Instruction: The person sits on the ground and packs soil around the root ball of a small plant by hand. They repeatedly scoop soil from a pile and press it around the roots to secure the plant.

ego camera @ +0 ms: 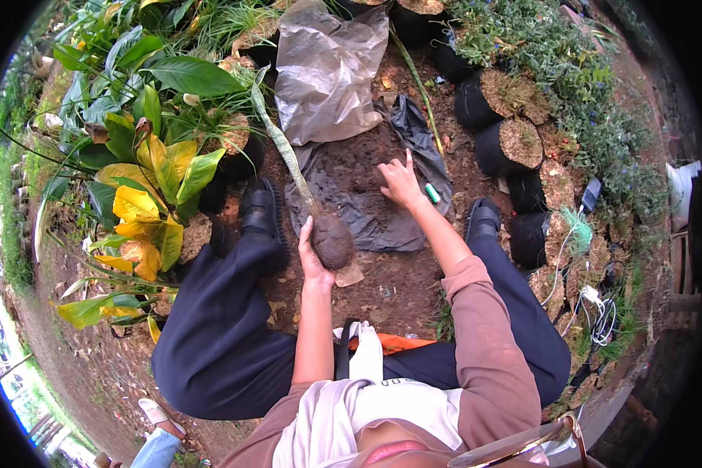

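My left hand [314, 253] grips a round brown soil ball [334, 241] from its left side. Out of that ball rises a long mottled green stem-like leaf [285, 146], probably a cylindrical snake plant, slanting up and to the left. My right hand [401, 180] is over the right part of a black plastic sheet [386, 229], its index finger stretched out and nothing visible in it. Dark loose soil [354, 169] covers the middle of the sheet. A small green-and-white cylinder [432, 193] lies just right of my right wrist.
A crumpled clear plastic bag [330, 76] lies beyond the soil. Black-bagged pots [508, 149] line the right, with a phone [591, 194] and white cables [602, 319]. Leafy plants [158, 169] crowd the left. Another person's foot [161, 416] shows at lower left.
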A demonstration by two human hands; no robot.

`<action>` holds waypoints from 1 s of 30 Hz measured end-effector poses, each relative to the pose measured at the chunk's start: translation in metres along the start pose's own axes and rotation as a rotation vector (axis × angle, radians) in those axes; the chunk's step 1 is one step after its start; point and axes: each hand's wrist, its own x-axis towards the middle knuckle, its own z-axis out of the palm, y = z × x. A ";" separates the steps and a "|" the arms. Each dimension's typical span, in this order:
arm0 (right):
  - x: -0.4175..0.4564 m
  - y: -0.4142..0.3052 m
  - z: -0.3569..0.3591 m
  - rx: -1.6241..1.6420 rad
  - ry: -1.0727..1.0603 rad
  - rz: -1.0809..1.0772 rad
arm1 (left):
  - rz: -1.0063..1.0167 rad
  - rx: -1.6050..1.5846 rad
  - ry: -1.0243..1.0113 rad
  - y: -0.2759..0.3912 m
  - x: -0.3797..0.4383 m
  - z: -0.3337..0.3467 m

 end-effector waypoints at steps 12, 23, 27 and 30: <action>-0.035 0.012 -0.086 1.402 0.368 0.443 | -0.054 -0.005 -0.145 0.000 -0.027 0.019; -0.064 0.012 -0.108 1.019 0.313 0.447 | 0.035 -0.006 -0.255 0.016 -0.051 0.016; -0.062 -0.018 -0.099 0.826 0.065 0.514 | 0.081 -0.016 -0.244 0.024 -0.052 0.013; -0.055 -0.044 -0.079 0.620 -0.001 0.446 | 0.094 -0.005 -0.205 0.022 -0.047 0.011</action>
